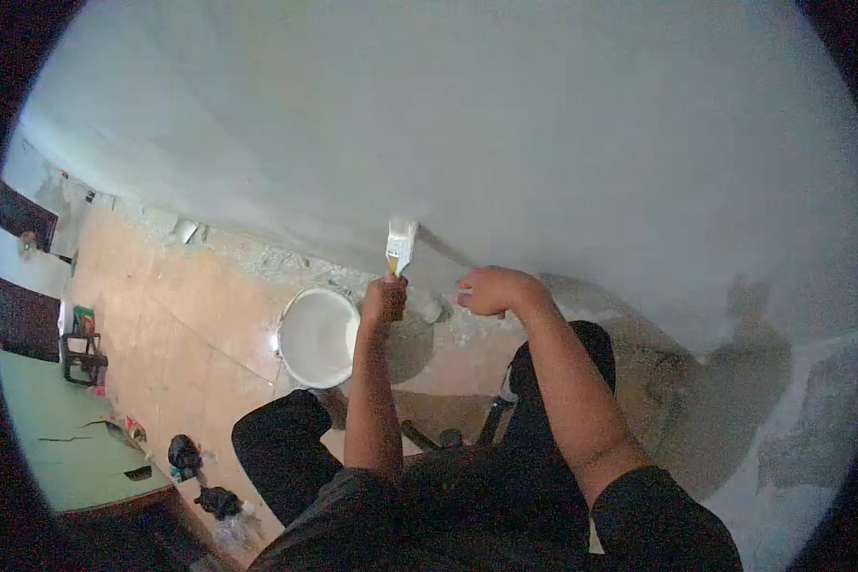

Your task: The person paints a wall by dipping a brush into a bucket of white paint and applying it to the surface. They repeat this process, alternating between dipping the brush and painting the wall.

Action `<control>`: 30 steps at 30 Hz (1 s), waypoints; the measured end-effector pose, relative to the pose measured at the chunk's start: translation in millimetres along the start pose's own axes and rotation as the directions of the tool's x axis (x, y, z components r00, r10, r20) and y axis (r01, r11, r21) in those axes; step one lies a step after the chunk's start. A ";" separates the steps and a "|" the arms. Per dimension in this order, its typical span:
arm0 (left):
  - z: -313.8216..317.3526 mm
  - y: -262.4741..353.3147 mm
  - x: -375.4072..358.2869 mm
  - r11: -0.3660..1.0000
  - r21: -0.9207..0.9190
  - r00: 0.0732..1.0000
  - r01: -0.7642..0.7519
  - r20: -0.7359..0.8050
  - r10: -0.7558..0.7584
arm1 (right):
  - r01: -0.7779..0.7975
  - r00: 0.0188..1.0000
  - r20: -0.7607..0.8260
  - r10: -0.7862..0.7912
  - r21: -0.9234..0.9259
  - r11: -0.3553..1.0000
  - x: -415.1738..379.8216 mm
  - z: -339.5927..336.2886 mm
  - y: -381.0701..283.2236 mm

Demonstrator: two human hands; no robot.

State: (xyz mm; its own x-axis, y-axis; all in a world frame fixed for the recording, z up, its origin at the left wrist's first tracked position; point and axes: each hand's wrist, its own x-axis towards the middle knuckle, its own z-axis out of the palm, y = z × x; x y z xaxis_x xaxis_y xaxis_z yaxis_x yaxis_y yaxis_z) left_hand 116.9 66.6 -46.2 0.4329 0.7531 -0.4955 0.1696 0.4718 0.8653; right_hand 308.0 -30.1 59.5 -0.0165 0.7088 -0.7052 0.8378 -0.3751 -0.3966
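Note:
My left hand (385, 298) is closed around the handle of a flat paintbrush (401, 244). Its bristles point up at the grey-white wall (543, 124), coated in white, and their tips overlap the lower wall in this view. To the right, my right hand (498, 291) hovers in front of the wall with loosely bent fingers slightly apart and nothing seen in them. A white bucket (319, 339) with pale contents stands on the floor, just left of my left forearm.
Rubble and dust (296, 265) line the foot of the wall on the tan floor (176, 329). A dark stool (84, 357), a green panel (76, 429) and black bags (183, 456) are at left. My bent knees flank the space below my hands.

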 end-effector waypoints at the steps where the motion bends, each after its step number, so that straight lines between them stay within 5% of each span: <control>1: -7.7 -32.8 24.7 0.986 0.061 0.981 -0.158 0.123 0.150 | -0.009 1.000 -0.005 0.008 -0.023 1.000 -3.0 -4.7 -1.6; 2: -2.0 -38.9 32.8 0.987 0.051 0.981 -0.153 0.131 0.145 | -0.021 1.000 -0.001 0.021 -0.026 0.999 -8.5 -9.5 -3.5; 4: 4.2 -51.6 45.6 0.934 0.355 0.999 -0.035 0.051 0.019 | -0.017 1.000 0.017 0.016 0.036 0.999 -15.8 -14.7 -7.0; 8: -3.1 -111.3 64.4 0.863 0.505 0.998 0.023 -0.063 0.010 | -0.012 0.998 0.069 0.009 0.042 0.999 12.9 -5.5 7.6; 9: -10.1 -132.5 78.7 0.620 0.764 0.983 -0.178 0.116 0.139 | 0.034 0.999 0.027 -0.035 0.044 0.998 15.1 -4.8 9.3; 11: -12.9 -151.2 83.3 0.291 0.885 0.929 -0.364 0.321 0.184 | 0.075 0.997 0.000 -0.075 0.043 0.996 18.8 -0.1 10.8; 17: -9.2 -141.7 88.0 0.541 0.841 0.997 0.022 0.019 -0.069 | -0.028 0.999 0.025 0.026 0.111 0.993 7.5 -9.2 3.7; 19: -7.3 -121.8 71.7 0.214 0.958 0.968 -0.191 0.147 0.205 | 0.042 0.998 -0.052 -0.038 0.068 0.997 16.4 -0.2 14.1; 20: -4.8 -111.8 64.7 0.210 0.960 0.968 -0.187 0.143 0.207 | 0.049 0.998 -0.052 -0.045 0.069 0.996 15.6 -0.6 15.6; 22: 2.3 -86.7 48.0 0.463 0.869 0.946 -0.173 0.015 0.325 | -0.033 0.998 0.047 0.028 0.099 0.995 -0.3 -11.1 5.7; 24: 8.2 -49.4 20.0 0.082 0.933 0.846 -0.351 0.279 0.454 | 0.021 1.000 -0.017 -0.021 0.036 0.999 0.7 -4.6 11.0; 26: 27.8 15.5 -31.7 0.815 0.578 0.986 -0.031 -0.116 0.120 | -0.014 0.999 0.036 0.012 0.067 0.998 -10.2 -10.1 8.6; 27: 30.1 23.4 -49.6 0.963 0.271 0.990 -0.007 -0.133 0.044 | -0.013 0.999 0.038 0.010 0.068 0.998 -11.8 -9.9 11.8; 29: 24.5 17.0 -52.9 0.932 0.357 0.988 -0.068 -0.107 0.113 | -0.028 0.999 -0.011 0.030 0.104 0.994 -12.0 -9.0 20.7; 30: 22.9 5.5 -51.8 0.984 0.177 0.993 -0.027 -0.107 0.047 | -0.029 1.000 -0.003 0.029 0.101 0.994 -13.4 -9.7 22.3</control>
State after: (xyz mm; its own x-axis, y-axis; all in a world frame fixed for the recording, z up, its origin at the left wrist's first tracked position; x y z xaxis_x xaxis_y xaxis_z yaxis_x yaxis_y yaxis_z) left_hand 115.7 19.7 -14.1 0.3435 0.8190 -0.4597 0.3120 0.3622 0.8783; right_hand 332.2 -42.1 65.9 0.0095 0.6990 -0.7151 0.7783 -0.4542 -0.4336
